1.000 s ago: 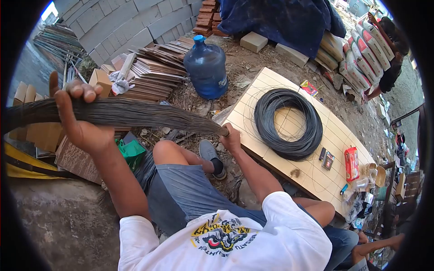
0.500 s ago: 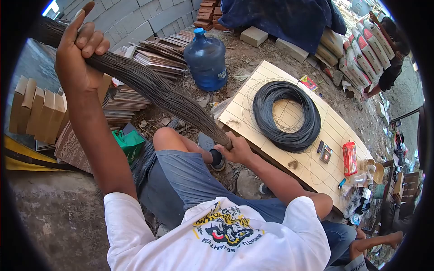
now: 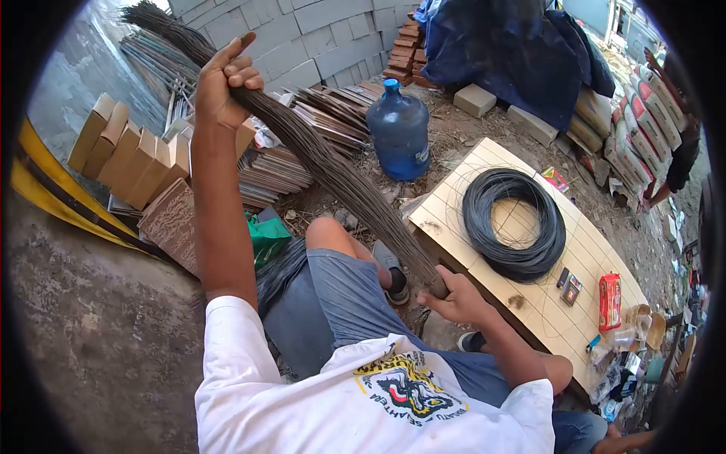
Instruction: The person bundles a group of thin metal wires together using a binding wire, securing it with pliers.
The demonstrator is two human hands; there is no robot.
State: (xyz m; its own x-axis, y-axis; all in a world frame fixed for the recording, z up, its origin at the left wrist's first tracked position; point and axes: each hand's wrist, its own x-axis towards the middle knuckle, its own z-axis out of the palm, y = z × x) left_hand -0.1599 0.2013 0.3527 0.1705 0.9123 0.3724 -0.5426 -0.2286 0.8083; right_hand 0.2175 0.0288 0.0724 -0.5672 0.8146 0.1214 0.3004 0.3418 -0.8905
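Note:
A long, thick bundle of dark wire strands (image 3: 333,170) runs diagonally from the upper left down to the middle. My left hand (image 3: 227,83) is wrapped round its upper part, with the index finger pointing up. Near the bundle's lower end, my right hand (image 3: 454,296) grips it just left of the table. A coil of black wire (image 3: 514,225) lies on the tiled tabletop (image 3: 461,181), touched by neither hand.
A blue water jug (image 3: 398,132) stands beyond the bundle. Left are boxes (image 3: 136,163) and stacked tiles (image 3: 265,178). On the table lie a red packet (image 3: 609,301) and a cigarette pack (image 3: 571,290). Another person (image 3: 684,155) is at the far right, beside sacks (image 3: 643,125).
The view has shifted, so the scene sits further right and lower. Both hands still hold the bundle, and its flared upper end now shows.

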